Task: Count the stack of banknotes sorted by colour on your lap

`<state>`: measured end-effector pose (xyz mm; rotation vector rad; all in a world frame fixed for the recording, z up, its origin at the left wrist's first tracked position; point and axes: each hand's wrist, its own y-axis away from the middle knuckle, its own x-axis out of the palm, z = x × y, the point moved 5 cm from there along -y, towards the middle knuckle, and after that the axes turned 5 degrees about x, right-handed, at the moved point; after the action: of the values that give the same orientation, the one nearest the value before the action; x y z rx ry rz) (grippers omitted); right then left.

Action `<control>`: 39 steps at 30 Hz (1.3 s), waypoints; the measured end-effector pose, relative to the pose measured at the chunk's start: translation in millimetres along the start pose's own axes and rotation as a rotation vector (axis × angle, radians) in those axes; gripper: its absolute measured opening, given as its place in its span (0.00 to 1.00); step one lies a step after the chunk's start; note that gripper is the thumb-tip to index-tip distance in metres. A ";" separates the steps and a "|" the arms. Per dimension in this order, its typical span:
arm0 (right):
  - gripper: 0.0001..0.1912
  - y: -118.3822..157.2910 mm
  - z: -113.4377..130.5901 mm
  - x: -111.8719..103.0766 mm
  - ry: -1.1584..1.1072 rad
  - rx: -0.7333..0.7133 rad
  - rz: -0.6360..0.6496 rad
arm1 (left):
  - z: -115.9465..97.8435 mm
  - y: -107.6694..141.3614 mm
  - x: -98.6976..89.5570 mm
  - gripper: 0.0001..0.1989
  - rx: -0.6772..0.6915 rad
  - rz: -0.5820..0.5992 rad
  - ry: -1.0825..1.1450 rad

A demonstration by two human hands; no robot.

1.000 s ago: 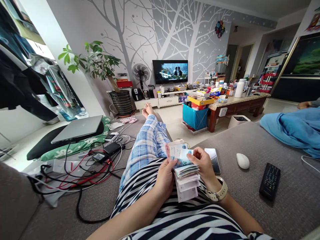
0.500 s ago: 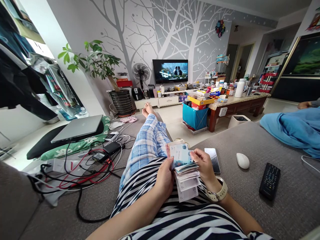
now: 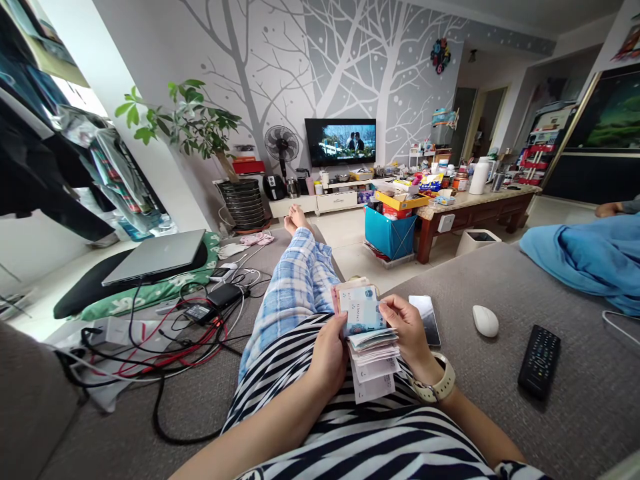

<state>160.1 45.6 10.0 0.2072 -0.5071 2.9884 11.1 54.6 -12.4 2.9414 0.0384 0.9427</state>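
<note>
A stack of banknotes [image 3: 361,312] is held over my lap, fanned at the top with blue-green and pinkish notes. Its lower ends fold down in pale layers toward my striped shirt. My left hand [image 3: 330,350] grips the stack from the left side, thumb pressed on its face. With thumb and fingers together, my right hand [image 3: 404,327] pinches the right edge of the front blue-green note. A pale wristwatch [image 3: 437,381] sits on my right wrist. Just past that hand lies a phone [image 3: 425,319] on the sofa.
A white mouse [image 3: 485,321] and black remote [image 3: 539,362] lie on the sofa at right, near a blue cloth [image 3: 585,257] and another person's hand [image 3: 607,210]. Tangled cables [image 3: 200,333] and a closed laptop [image 3: 157,257] are at left. A cluttered coffee table [image 3: 470,198] stands ahead.
The front notes and the fingers of my right hand have shifted very slightly. Both hands keep their hold on the banknotes.
</note>
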 end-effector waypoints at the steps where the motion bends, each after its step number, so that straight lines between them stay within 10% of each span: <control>1: 0.14 0.0 0.2 0.1 0.000 -0.001 0.002 | 0.9 -0.3 0.9 0.14 -0.016 0.022 0.010; 39: 0.20 2.2 2.7 -2.5 0.044 -0.027 0.005 | 0.6 0.5 1.6 0.11 -0.009 0.033 0.032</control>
<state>162.6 42.4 11.4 0.1370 -0.5439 2.9820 12.7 54.2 -11.9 2.9270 -0.0126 0.9915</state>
